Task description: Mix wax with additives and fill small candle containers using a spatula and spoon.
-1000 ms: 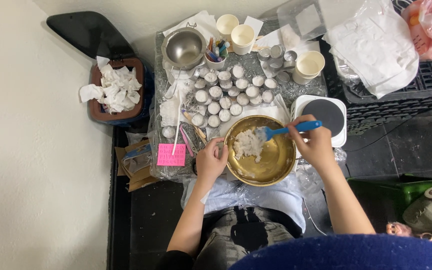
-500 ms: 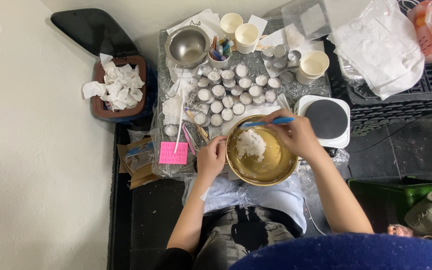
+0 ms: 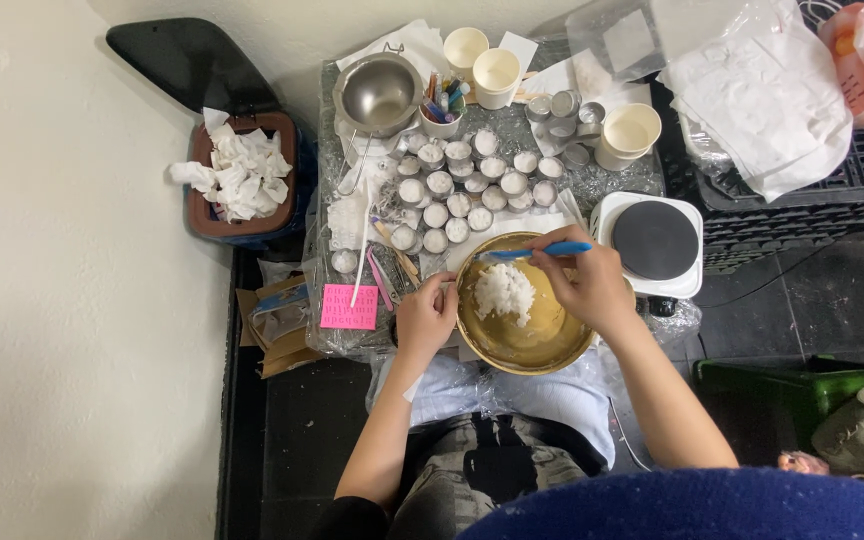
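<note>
**Stirring white flakes in a brass bowl**

Head view, looking straight down. Landmark: round, shallow, gold-coloured metal bowl point(image 3: 524, 318), resting at the near edge of a cluttered low grey work surface point(image 3: 642, 172), above the lap. Inside the bowl, towards its far left side, a loose heap of white waxy flakes point(image 3: 503, 291).

Right hand point(image 3: 584, 284) over the bowl's far right rim, fingers curled shut around the blue plastic handle of a small spatula point(image 3: 537, 251), blade end pointing left across the far rim towards the heap. Left hand point(image 3: 426, 318) at the bowl's left rim, fingers bent and pinching the edge, apparently steadying it; how firm the grip is cannot be told.

Beyond the bowl, a cluster of small round metal cups filled with white wax point(image 3: 462, 185). Further beyond, a steel mixing bowl point(image 3: 379, 95) and pale paper cups point(image 3: 497, 72). Right of the bowl, touching or nearly so, a white electric hotplate with a black round top point(image 3: 654, 241). Left of the bowl, a pink square card point(image 3: 349, 307). Far left, a brown bin of crumpled white tissue point(image 3: 238, 181).

Judged handling: flakes light, crumbly, easily scattered; bowl stiff, thin-walled, smooth, likely to slide or tip, so best held at the rim. Spatula light and rigid, best gripped mid-handle.
</note>
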